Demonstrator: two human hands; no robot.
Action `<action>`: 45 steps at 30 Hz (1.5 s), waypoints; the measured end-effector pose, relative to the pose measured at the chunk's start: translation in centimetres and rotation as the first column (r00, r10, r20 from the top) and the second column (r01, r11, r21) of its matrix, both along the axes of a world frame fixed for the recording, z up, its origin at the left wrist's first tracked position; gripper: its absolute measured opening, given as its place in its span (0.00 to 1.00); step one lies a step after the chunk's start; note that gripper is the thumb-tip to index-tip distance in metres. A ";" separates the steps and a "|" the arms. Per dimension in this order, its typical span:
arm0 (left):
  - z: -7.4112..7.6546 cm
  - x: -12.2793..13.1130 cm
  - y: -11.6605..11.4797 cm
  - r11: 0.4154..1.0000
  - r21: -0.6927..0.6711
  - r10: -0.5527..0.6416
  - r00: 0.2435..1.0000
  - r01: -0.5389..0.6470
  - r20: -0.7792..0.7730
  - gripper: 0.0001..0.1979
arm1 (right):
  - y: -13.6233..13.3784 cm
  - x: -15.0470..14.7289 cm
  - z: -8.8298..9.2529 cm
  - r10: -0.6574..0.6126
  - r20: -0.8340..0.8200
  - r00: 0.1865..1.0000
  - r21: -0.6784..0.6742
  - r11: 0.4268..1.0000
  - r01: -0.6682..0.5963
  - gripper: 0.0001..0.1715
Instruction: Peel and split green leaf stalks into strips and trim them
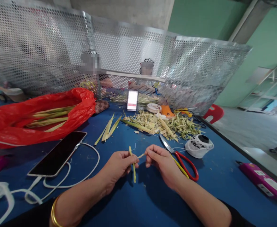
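Over the blue table my left hand (121, 163) pinches a narrow yellow-green leaf strip (134, 175), which stands nearly upright between thumb and fingers. My right hand (159, 159) is closed, fingertips pinching a thin pale strip end (141, 155) that runs across to the left hand. Whether the two strips are joined is hidden by the fingers. Just right of my right hand lie red-handled scissors (187, 164), blades pointing away. Beside them sits a spool of white thread (199, 146), with a thread trailing toward the scissors.
Leaf scraps (159, 123) are heaped ahead, with longer leaves (109, 127) to their left. A red plastic bag (81, 101) holds more leaves. A cabled phone (58, 153) lies at left, a purple power strip (262, 181) at right. Behind a perforated metal screen (129, 41), people sit.
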State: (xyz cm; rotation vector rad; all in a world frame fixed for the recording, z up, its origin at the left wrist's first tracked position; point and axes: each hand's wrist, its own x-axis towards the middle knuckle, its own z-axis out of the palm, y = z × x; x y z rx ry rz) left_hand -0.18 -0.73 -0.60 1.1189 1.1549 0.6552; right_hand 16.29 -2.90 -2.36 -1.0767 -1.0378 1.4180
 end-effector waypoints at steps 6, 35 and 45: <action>0.1 -0.4 0.5 0.998 -0.008 0.059 0.996 -0.059 -0.067 0.12 | 2.0 3.9 1.4 -0.360 0.362 0.860 0.201 0.931 0.304 0.17; -0.3 -0.6 0.6 0.994 0.002 0.111 0.994 -0.111 0.017 0.10 | -4.7 9.0 2.6 -0.158 0.405 0.900 -0.011 0.984 0.178 0.35; -0.6 -0.7 0.9 0.981 0.022 0.189 0.975 -0.193 0.121 0.12 | -7.7 4.5 3.6 0.294 0.171 0.940 -0.264 0.933 -0.244 0.35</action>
